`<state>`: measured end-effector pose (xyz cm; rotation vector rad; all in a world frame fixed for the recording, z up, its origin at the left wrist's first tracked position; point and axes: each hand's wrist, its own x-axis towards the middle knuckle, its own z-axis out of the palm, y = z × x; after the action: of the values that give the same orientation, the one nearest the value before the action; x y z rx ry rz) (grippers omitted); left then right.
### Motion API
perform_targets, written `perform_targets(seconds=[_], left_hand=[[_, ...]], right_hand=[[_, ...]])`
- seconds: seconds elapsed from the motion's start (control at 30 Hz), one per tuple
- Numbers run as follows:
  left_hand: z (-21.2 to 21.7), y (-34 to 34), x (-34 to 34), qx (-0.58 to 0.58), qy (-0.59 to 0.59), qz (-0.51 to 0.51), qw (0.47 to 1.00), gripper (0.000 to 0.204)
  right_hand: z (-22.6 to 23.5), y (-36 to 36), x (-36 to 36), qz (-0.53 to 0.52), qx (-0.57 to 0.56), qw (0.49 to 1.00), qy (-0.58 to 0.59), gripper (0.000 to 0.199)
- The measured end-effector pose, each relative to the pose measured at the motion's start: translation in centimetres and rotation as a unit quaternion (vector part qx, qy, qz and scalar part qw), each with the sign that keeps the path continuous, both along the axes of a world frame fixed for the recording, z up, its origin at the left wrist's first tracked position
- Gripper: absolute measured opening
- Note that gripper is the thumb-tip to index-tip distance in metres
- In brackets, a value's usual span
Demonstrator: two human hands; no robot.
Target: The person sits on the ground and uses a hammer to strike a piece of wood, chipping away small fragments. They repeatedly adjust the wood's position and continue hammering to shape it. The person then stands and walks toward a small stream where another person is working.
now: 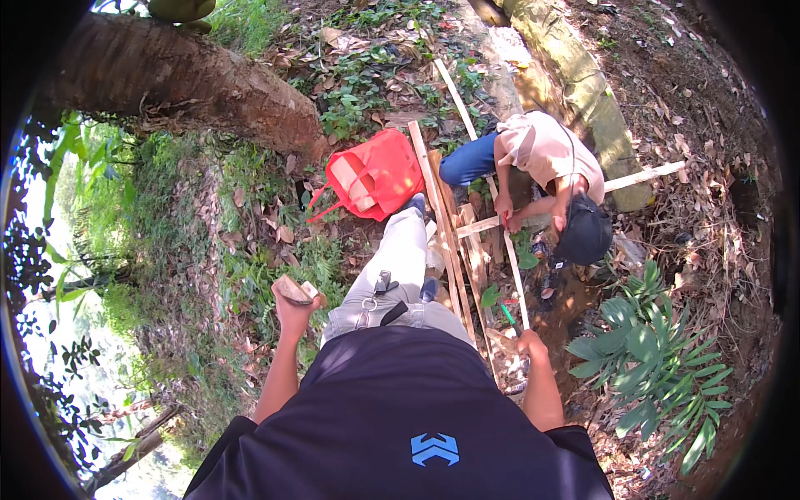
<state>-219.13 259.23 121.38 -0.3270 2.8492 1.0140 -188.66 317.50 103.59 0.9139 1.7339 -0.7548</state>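
Note:
My left hand [293,310], out to the left of my trousers, is closed around a short brown piece that looks like wood [292,290]. At the right, my right hand [532,343] grips the near end of a long thin wooden strip [516,279]. That strip runs away from me and crosses another wooden strip [646,176]. A crouching co-worker [550,154] in a light shirt and dark cap has both hands [505,212] at the crossing. Some of my right fingers are hidden.
A red bag [392,171] stands beside my foot. Several wooden strips [440,208] lie between me and the co-worker. A thick tree trunk [192,79] leans at the far left, and a leafy plant [642,350] grows at the right. Dry leaves cover the ground.

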Motion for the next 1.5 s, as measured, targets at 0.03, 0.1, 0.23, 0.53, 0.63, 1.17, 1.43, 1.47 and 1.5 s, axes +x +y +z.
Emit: perform_targets(seconds=[0.03, 0.1, 0.23, 0.53, 0.63, 1.17, 1.43, 1.47, 1.5], left_hand=[[0.0, 0.3, -0.8, -0.004, -0.008, 0.009, 1.0, 0.092], [-1.1, 0.8, -3.3, 0.022, -0.014, 0.0, 1.0, 0.093], [-3.6, 2.3, -9.1, 0.048, -0.028, 0.007, 0.998, 0.094], [-3.2, 8.0, -26.6, 0.032, -0.044, -0.093, 0.994, 0.095], [-1.5, 9.9, -33.5, -0.004, -0.026, -0.126, 0.992, 0.091], [5.1, 20.3, -55.7, -0.008, 0.011, -0.143, 0.99, 0.092], [2.7, 29.3, -71.6, -0.021, 0.03, -0.14, 0.989, 0.088], [2.5, 31.1, -75.1, -0.036, 0.041, -0.165, 0.985, 0.088], [2.1, 33.5, -79.0, -0.05, 0.05, -0.191, 0.979, 0.088]], right_hand=[[2.6, -1.0, -2.3, 0.006, 0.019, 1.0, -0.012, 0.027], [3.4, -1.5, -4.9, 0.072, 0.088, 0.989, -0.089, 0.031], [5.8, -2.3, -9.3, 0.207, 0.09, 0.966, -0.126, 0.049], [9.1, -3.1, -16.1, 0.256, 0.039, 0.952, -0.166, 0.072], [12.2, -2.8, -20.1, 0.254, 0.009, 0.942, -0.217, 0.062], [6.7, -6.0, -19.3, 0.15, -0.157, 0.963, -0.158, 0.064], [7.2, 2.3, -41.4, 0.009, -0.051, 0.99, -0.129, 0.057], [6.4, 3.6, -44.4, -0.01, -0.044, 0.992, -0.12, 0.056], [5.7, 4.8, -47.1, -0.028, -0.038, 0.992, -0.115, 0.056]])
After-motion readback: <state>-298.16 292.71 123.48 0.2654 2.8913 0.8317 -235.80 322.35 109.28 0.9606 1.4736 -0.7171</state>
